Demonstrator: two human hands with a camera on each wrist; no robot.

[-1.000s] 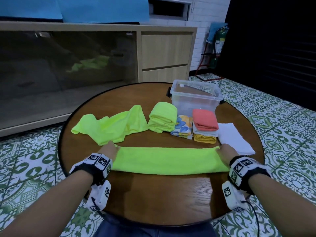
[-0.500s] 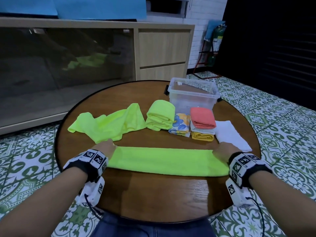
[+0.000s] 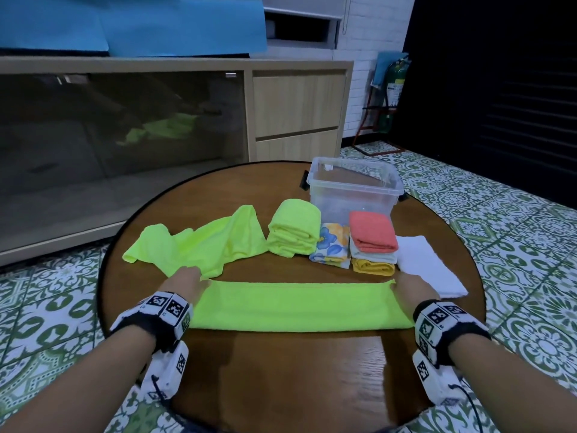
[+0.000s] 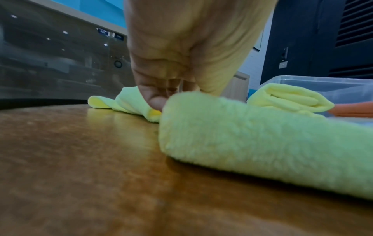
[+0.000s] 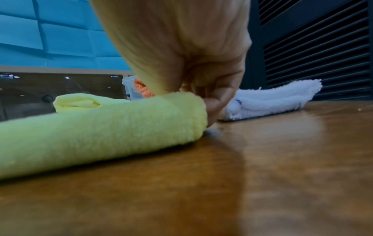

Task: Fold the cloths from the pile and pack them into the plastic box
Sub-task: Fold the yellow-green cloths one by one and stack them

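A lime-green cloth (image 3: 299,306), folded into a long strip, lies across the near part of the round wooden table (image 3: 281,385). My left hand (image 3: 187,284) holds its left end, with the fingers (image 4: 159,99) curled down at the far corner of the strip (image 4: 262,143). My right hand (image 3: 406,287) holds the right end the same way, its fingers (image 5: 212,107) tucked against the cloth (image 5: 101,131). The clear plastic box (image 3: 349,203) stands at the far right of the table with nothing in it.
Behind the strip lie an unfolded green cloth (image 3: 199,248), a folded green one (image 3: 295,228), a floral one (image 3: 331,245), a coral-topped stack (image 3: 371,234) and a flat white cloth (image 3: 427,265). A low cabinet (image 3: 296,110) stands beyond the table.
Both hands stay at the ends of the strip. Only the head view has shifted a little.
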